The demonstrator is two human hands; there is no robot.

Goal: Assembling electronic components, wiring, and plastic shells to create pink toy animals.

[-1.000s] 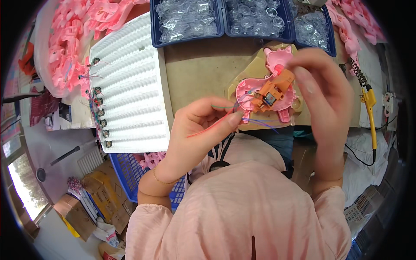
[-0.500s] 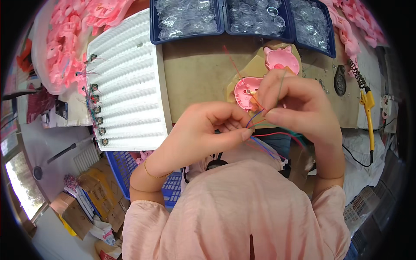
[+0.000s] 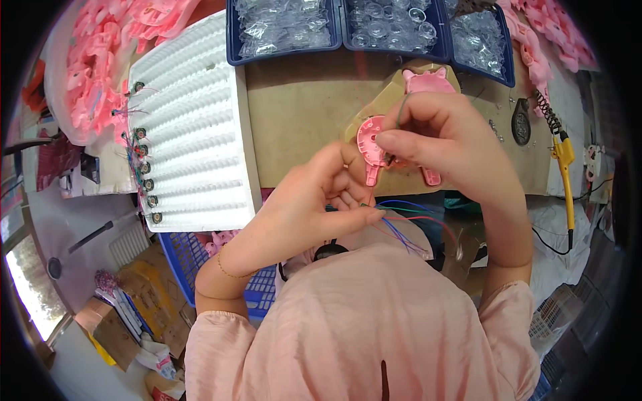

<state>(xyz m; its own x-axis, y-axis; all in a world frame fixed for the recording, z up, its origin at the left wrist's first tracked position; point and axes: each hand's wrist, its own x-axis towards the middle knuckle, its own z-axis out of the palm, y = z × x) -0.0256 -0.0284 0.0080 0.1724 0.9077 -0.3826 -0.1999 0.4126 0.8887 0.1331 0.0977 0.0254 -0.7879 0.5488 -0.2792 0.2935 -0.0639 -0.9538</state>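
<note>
Thin coloured wires, blue, green and red, trail from my left hand, whose thumb and fingers are closed on them above my lap. My right hand is pinched over a pink plastic half-shell. A green wire curves up out of its fingers. The fingertips hide part of the shell, and a small dark part just below them is too small to name. Behind my right hand lies a second pink shell with small ears. Both shells sit in a tan holder on the table.
A white ridged foam tray at left carries small round parts with wires along its edge. Blue bins of clear plastic pieces line the back. At right are a black oval object and a yellow-handled soldering iron.
My right hand has moved slightly left and down toward the nearer shell. My left hand has lowered a little, and the wires now hang more spread out from it.
</note>
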